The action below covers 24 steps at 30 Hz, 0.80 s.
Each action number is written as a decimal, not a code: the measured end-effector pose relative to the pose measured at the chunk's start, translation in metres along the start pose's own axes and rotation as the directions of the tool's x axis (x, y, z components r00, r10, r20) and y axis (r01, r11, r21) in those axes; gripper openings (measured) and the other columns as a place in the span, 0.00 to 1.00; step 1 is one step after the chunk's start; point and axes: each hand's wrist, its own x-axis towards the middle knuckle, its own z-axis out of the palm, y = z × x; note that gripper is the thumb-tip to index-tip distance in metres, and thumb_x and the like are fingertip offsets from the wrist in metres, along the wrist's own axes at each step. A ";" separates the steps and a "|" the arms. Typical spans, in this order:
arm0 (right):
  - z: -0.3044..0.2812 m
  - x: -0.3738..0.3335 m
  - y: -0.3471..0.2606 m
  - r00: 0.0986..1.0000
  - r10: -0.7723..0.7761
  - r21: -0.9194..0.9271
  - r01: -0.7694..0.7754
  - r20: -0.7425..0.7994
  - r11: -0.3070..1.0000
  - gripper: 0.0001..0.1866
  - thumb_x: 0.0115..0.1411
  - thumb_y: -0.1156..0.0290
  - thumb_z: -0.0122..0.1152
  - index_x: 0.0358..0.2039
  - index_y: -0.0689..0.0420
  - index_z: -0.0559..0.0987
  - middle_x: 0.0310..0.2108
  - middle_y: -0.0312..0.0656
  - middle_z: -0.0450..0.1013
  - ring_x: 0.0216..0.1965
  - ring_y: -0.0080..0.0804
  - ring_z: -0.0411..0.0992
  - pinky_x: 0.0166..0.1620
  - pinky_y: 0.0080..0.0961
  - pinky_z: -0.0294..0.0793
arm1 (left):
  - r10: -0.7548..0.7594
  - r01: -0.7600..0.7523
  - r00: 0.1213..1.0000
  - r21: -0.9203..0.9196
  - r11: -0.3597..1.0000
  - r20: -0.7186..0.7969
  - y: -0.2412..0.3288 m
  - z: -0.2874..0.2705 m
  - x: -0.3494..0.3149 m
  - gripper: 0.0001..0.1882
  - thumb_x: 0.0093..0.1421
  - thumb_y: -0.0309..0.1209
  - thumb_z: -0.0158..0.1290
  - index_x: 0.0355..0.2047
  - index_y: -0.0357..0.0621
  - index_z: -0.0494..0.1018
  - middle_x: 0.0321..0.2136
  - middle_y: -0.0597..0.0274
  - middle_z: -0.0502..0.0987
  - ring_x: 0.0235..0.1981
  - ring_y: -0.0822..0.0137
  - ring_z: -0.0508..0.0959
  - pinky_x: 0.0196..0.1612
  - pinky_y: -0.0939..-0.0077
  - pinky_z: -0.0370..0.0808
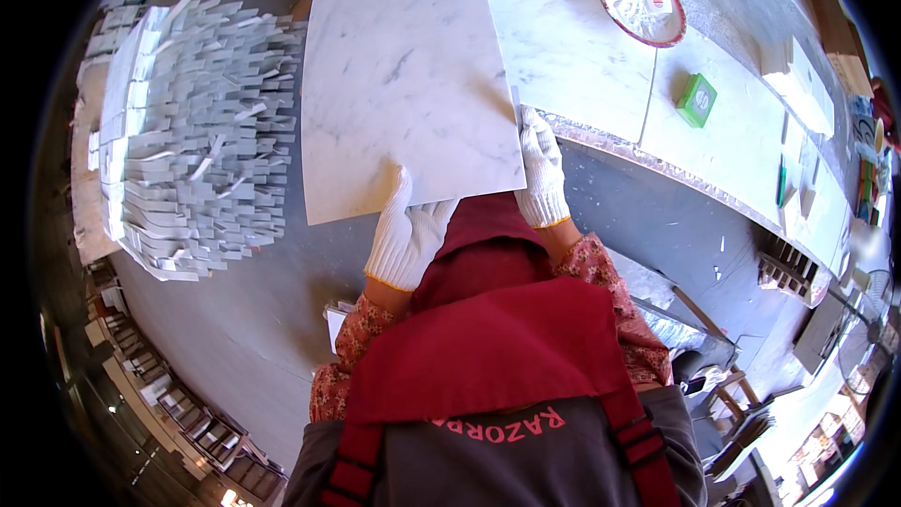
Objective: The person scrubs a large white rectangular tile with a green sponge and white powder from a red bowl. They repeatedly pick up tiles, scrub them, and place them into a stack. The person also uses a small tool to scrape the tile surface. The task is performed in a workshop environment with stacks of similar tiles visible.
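A large white marble slab [404, 66] with grey veins is held up in front of me, its near edge close to my red apron [488, 347]. My left hand [408, 239], in a white knitted glove, grips that near edge with the thumb on top and the fingers underneath. At the slab's right edge, near the corner, my right hand [542, 169] is closed on it, also gloved in white; some of its fingers are hidden.
To the right stands a marble-topped table [582, 66] bearing a red-rimmed bowl [642, 6] and a small green box [696, 100]. Left of the slab is a tall stack of thin white strips [206, 131] with uneven ends. A fan [868, 329] stands far right.
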 end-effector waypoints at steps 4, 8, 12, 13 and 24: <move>0.022 -0.028 -0.027 1.000 -0.008 0.084 0.007 0.014 0.996 0.13 0.70 0.74 0.48 0.53 0.59 0.75 0.50 0.36 0.74 0.51 0.25 0.71 0.55 0.25 0.70 | -0.013 0.010 0.999 0.052 0.999 0.050 0.005 0.013 -0.009 0.26 0.68 0.33 0.51 0.63 0.39 0.60 0.64 0.55 0.63 0.66 0.54 0.61 0.69 0.49 0.61; 0.021 -0.044 -0.034 0.998 0.037 0.077 -0.040 0.041 0.996 0.16 0.71 0.73 0.48 0.57 0.58 0.73 0.53 0.36 0.72 0.52 0.26 0.70 0.53 0.26 0.73 | -0.001 -0.007 0.995 0.089 0.996 0.097 0.007 0.018 -0.013 0.27 0.68 0.34 0.51 0.64 0.39 0.59 0.65 0.54 0.62 0.66 0.55 0.61 0.69 0.50 0.61; 0.017 -0.053 -0.033 0.998 0.054 0.148 -0.060 0.046 0.987 0.13 0.71 0.72 0.47 0.53 0.58 0.75 0.40 0.33 0.72 0.31 0.18 0.67 0.32 0.17 0.68 | 0.006 -0.020 0.992 0.112 0.994 0.124 0.005 0.020 -0.017 0.26 0.69 0.33 0.50 0.64 0.38 0.59 0.64 0.53 0.63 0.66 0.55 0.61 0.70 0.52 0.60; 0.019 -0.056 -0.036 0.996 0.057 0.173 -0.067 0.062 0.983 0.13 0.71 0.72 0.47 0.52 0.59 0.75 0.34 0.32 0.72 0.25 0.15 0.65 0.27 0.15 0.65 | 0.015 -0.031 0.991 0.125 0.992 0.131 0.005 0.021 -0.017 0.26 0.69 0.33 0.49 0.64 0.37 0.59 0.64 0.52 0.63 0.66 0.55 0.61 0.70 0.53 0.59; -0.057 0.000 -0.118 0.952 -0.295 -0.606 0.184 -0.088 0.774 0.15 0.67 0.70 0.53 0.53 0.57 0.76 0.30 0.42 0.77 0.24 0.22 0.66 0.28 0.21 0.67 | -0.046 0.036 0.994 0.098 0.995 0.104 0.007 -0.010 0.002 0.25 0.69 0.35 0.50 0.63 0.40 0.61 0.65 0.55 0.63 0.66 0.53 0.61 0.68 0.49 0.62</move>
